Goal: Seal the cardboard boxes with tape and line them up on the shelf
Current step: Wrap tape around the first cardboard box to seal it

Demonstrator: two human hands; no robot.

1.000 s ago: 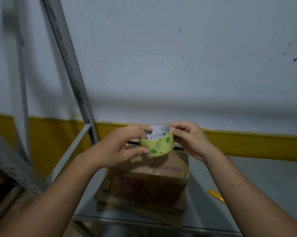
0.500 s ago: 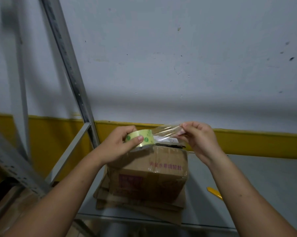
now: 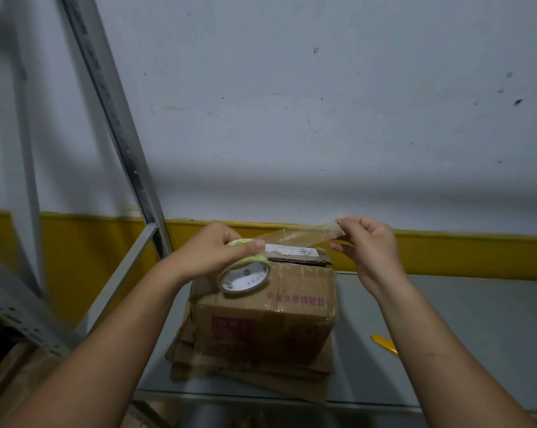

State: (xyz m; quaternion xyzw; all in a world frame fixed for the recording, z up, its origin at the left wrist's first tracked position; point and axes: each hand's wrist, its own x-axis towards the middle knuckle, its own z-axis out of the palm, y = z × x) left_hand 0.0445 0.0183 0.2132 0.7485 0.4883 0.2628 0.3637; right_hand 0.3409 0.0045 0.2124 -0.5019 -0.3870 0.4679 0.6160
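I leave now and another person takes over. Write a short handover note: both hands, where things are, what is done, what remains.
Left hand grips the tape roll above the box. Right hand pinches the end of the tape strip, stretched above the box top.
The box stands on flat cardboard on the shelf; a yellow object lies to its right.
Done: strip drawn out. To do: stick it over the top flaps, cut it, line up the box.
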